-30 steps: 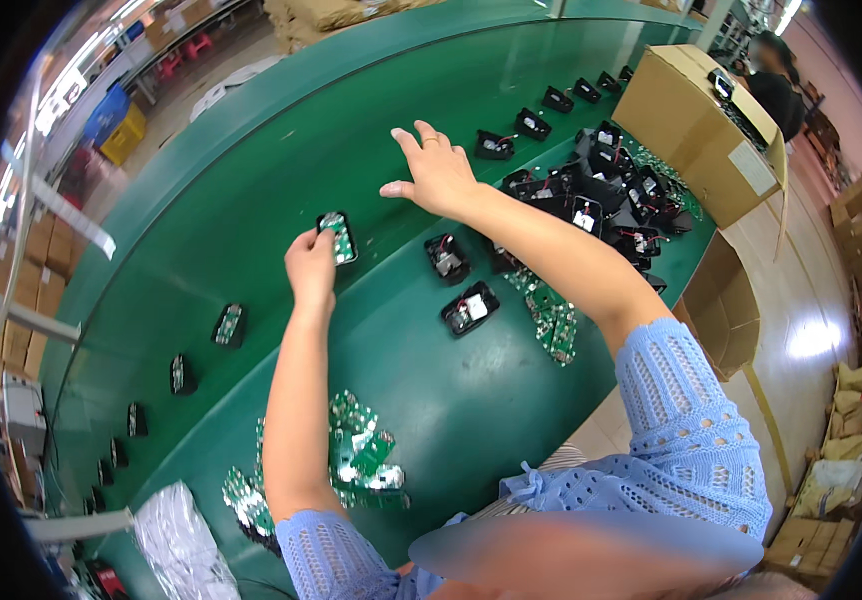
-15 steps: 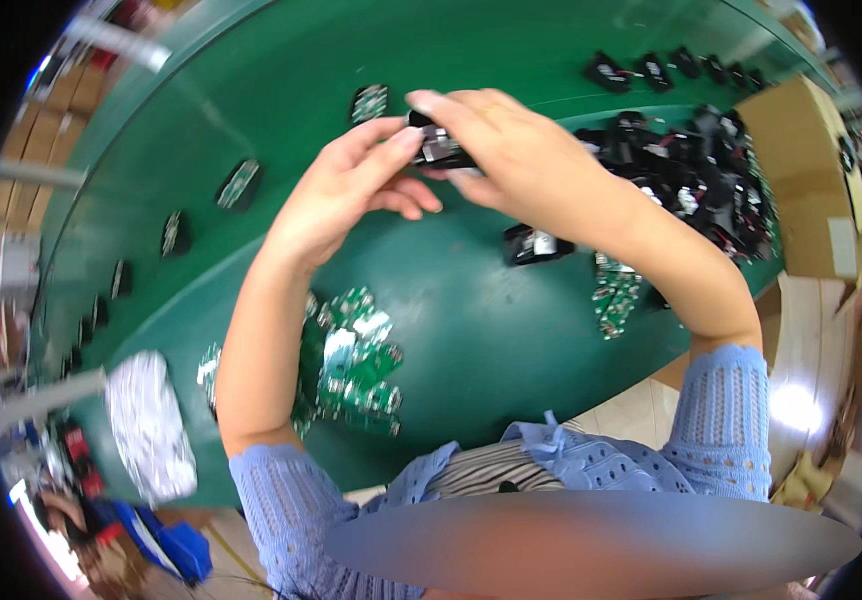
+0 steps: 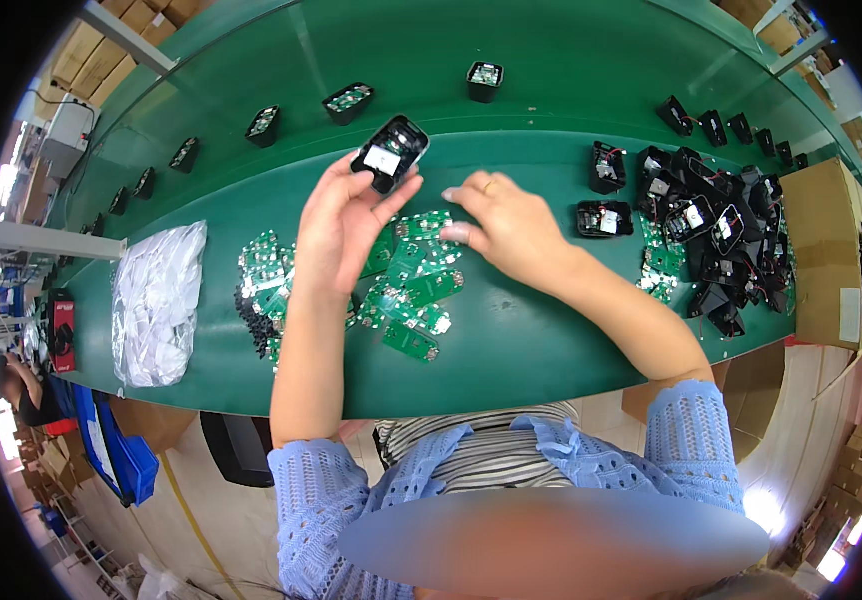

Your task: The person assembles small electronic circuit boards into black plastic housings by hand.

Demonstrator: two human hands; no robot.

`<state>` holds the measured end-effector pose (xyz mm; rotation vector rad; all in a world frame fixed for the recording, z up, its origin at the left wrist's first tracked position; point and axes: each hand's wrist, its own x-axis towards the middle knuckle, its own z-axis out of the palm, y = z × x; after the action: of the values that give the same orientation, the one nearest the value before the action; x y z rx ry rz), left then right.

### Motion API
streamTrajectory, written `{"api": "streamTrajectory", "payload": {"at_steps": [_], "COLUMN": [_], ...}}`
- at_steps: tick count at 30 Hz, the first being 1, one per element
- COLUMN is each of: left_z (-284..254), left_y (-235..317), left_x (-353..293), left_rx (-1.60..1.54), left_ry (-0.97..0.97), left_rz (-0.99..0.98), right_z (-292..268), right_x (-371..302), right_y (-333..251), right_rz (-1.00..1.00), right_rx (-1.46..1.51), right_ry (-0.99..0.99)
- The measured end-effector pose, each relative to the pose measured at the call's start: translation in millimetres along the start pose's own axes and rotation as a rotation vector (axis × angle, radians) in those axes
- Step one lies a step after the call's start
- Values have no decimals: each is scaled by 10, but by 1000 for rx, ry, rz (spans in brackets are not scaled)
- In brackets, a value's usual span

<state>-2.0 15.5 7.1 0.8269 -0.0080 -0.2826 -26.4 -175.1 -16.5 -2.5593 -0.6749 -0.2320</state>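
My left hand grips a small black plastic case above the bench, its hollow side facing up with a white part inside. To the right, my right hand has thumb and forefinger apart, with nothing visible between them. Its fingertips hover at the right edge of a loose pile of green circuit boards. Part of that pile is hidden behind my left forearm. Small black pieces lie beside the forearm.
Cases with boards in them, such as this one, stand in a spaced row along the far green bench. A heap of black cases lies at right beside a cardboard box. White plastic bags lie at left.
Both hands were together on a black case; now they are apart. My right hand has come off it and moved beside the circuit boards. The whole view has shifted.
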Motion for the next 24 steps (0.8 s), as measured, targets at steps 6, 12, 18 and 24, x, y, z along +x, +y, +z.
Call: {"api": "streamTrajectory", "payload": {"at_steps": [6,12,18,24], "left_z": [-42,-6,-41,28], "left_y": [-124,-249,-314,-343], "left_x": [-206,-270,-243,-282], "left_rx": [38,302,299,392], "left_ry": [170,167,144,159], "left_rz": [-79,-111,-172,-171], "right_z": [271,-18,-201,-271], "right_x": [-4,-125,-339,-382], "right_y": [62,11,-216,-575], "right_rz": [27,606,460,364], "right_rx": [-15,586,1215,1269], "right_ry": [9,-134,287,155]}}
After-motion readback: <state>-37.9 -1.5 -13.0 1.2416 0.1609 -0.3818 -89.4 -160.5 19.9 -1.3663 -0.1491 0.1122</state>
